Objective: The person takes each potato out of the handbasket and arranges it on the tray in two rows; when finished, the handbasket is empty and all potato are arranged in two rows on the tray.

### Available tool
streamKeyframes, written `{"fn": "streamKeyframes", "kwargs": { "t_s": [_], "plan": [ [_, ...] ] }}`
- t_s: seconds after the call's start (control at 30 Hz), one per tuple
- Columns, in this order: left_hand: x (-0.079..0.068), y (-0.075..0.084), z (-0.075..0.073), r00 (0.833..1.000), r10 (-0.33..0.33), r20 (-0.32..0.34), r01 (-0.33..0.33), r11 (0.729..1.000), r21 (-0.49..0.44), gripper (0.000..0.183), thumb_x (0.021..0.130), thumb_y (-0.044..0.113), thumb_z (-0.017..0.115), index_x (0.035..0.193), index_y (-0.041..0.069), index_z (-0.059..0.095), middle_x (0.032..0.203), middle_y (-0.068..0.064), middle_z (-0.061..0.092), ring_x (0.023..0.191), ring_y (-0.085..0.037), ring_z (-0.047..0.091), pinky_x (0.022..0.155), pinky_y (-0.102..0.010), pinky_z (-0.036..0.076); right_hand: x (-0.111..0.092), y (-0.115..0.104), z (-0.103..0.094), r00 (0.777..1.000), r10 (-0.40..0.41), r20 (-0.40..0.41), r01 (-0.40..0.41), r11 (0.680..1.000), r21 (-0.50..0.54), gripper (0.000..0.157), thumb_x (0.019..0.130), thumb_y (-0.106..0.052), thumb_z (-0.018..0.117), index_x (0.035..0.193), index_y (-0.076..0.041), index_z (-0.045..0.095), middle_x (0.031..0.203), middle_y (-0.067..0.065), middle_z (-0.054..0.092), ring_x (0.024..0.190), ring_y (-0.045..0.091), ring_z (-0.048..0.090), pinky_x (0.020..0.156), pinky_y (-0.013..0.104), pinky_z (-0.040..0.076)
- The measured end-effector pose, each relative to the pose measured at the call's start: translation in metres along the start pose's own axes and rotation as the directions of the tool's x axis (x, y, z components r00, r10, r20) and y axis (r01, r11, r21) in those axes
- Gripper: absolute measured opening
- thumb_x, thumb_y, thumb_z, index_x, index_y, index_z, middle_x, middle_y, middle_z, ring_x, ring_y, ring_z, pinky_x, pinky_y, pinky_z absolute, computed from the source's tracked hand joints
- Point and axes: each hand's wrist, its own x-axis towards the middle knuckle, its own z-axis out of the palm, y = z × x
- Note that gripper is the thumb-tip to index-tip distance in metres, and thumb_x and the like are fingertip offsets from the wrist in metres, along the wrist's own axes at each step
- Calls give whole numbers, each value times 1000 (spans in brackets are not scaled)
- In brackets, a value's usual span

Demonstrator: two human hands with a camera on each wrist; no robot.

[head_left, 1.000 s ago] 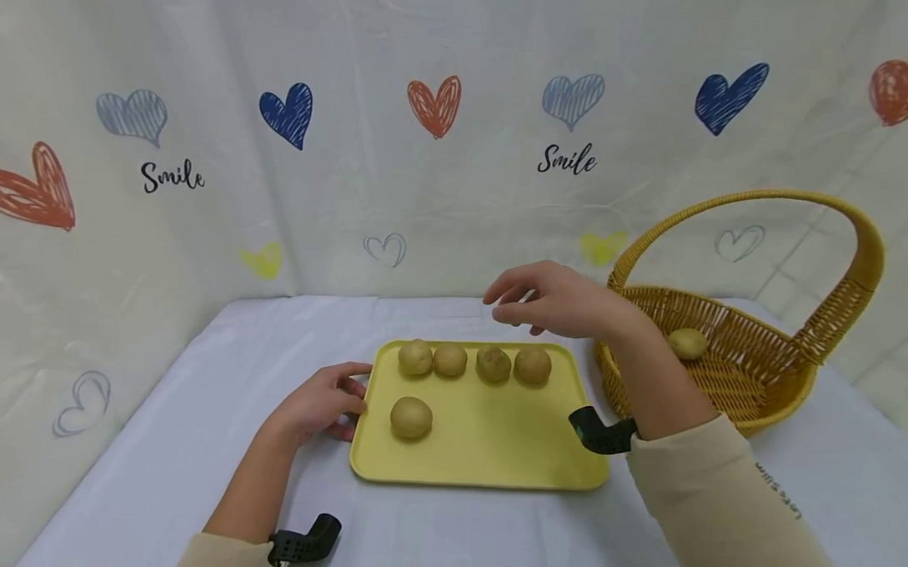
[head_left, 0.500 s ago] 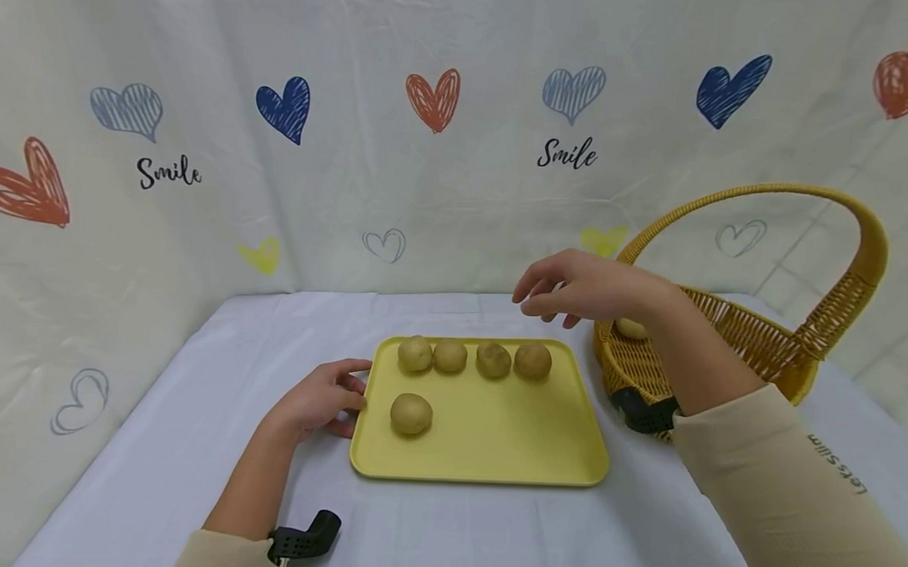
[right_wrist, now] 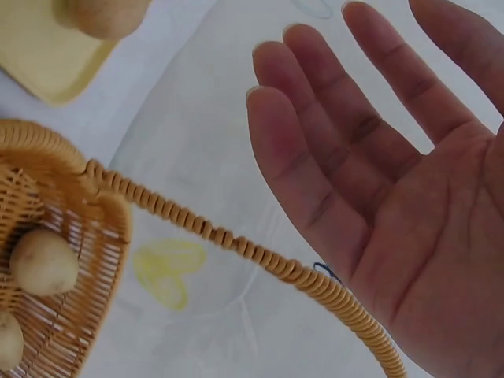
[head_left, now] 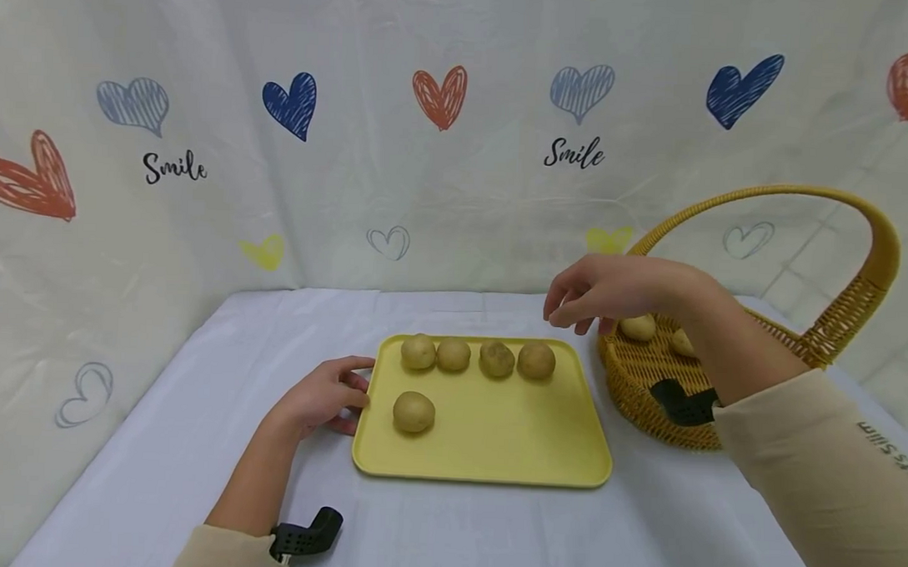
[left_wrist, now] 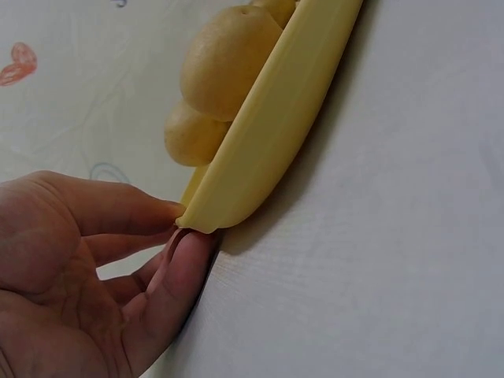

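Observation:
My left hand (head_left: pixel 326 397) is at the left edge of the yellow tray (head_left: pixel 493 443). In the left wrist view its thumb and a finger pinch the tray's rim. Several potatoes (head_left: pixel 454 354) stand in a row along the tray's far side, and a single potato (head_left: pixel 414 412) lies nearer the front left. My right hand (head_left: pixel 607 290) hovers between the tray and the wicker basket (head_left: pixel 630 398), holding nothing. Its fingers look relaxed and parted in the right wrist view. Two potatoes (right_wrist: pixel 43 262) show inside the basket, partly behind the forearm in the head view.
The basket's tall arched handle (head_left: pixel 788 191) rises behind the right forearm. A white cloth (head_left: pixel 445 533) covers the table. Behind it hangs a pale curtain (head_left: pixel 472 192) printed with hearts and words.
My right hand has drifted right from above the tray's far side towards the basket. With the forearm shifted, two potatoes in the basket show at once. The left hand stays at the tray's edge.

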Motion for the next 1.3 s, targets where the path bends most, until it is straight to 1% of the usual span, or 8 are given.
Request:
{"fn": "streamKeyframes", "kwargs": {
  "t_s": [0.2, 0.37, 0.63, 0.8, 0.93, 1.07, 1.17, 1.3],
  "plan": [
    [0, 0, 0, 1000, -5, -2, 5, 1000, -7, 66, 92, -3, 64, 154, 11, 46, 118, -15, 54, 88, -24, 62, 66, -37, 64, -1, 8, -5, 995, 71, 65, -71, 997, -4, 31, 101, -35, 64, 119, -10, 68, 106, 5, 65, 92, 18, 63, 77, 34, 60],
    [1, 0, -1, 1000, -11, -3, 11, 1000, -1, 65, 92, -2, 64, 154, 12, 46, 118, -15, 54, 89, -24, 62, 66, -37, 64, -2, 18, -8, 983, 129, 132, -134, 991, 29, 25, 100, -32, 64, 111, -10, 68, 94, 3, 65, 87, 18, 60, 73, 32, 57],
    [2, -1, -2, 1000, -8, -5, 8, 1000, -4, 65, 92, -1, 64, 153, 12, 46, 117, -14, 54, 88, -24, 62, 65, -36, 64, -3, 35, -13, 949, 184, 255, -199, 979, 35, 21, 98, -30, 67, 103, -10, 67, 89, 0, 64, 84, 15, 57, 75, 32, 56],
    [2, -1, -2, 1000, -2, -3, 2, 1000, -1, 64, 92, -1, 64, 153, 12, 47, 117, -14, 55, 89, -24, 62, 65, -37, 64, -6, 46, -17, 929, 216, 301, -241, 969, 48, 20, 98, -29, 67, 100, -9, 67, 87, 0, 64, 83, 14, 57, 73, 32, 54],
    [3, -1, -3, 1000, 0, -3, 0, 1000, -3, 64, 92, -1, 63, 152, 12, 48, 116, -14, 55, 88, -23, 62, 64, -36, 64, -4, 58, -19, 915, 245, 322, -277, 959, 58, 19, 99, -29, 67, 103, -10, 67, 89, -1, 64, 83, 14, 59, 72, 32, 54],
    [3, -2, -3, 1000, -6, -9, 6, 1000, -7, 64, 92, -1, 63, 152, 12, 48, 115, -14, 55, 88, -23, 61, 64, -36, 64, -1, 69, -19, 895, 285, 344, -322, 945, 56, 19, 95, -25, 69, 107, -11, 67, 88, -1, 64, 79, 13, 57, 68, 30, 52],
    [2, -1, -3, 1000, -8, -13, 8, 1000, -3, 64, 92, -1, 63, 152, 13, 48, 116, -14, 55, 88, -24, 61, 65, -36, 64, -1, 76, -18, 884, 310, 349, -343, 939, 35, 23, 93, -24, 69, 110, -10, 67, 89, 0, 63, 79, 13, 57, 68, 30, 53],
    [3, -1, -3, 1000, -1, -11, 1, 1000, 0, 63, 92, -1, 63, 152, 13, 49, 116, -14, 55, 86, -24, 62, 65, -36, 64, 0, 84, -16, 880, 322, 350, -343, 939, -2, 35, 92, -24, 69, 122, -6, 66, 97, 4, 64, 85, 17, 60, 73, 34, 58]
  ]
}}
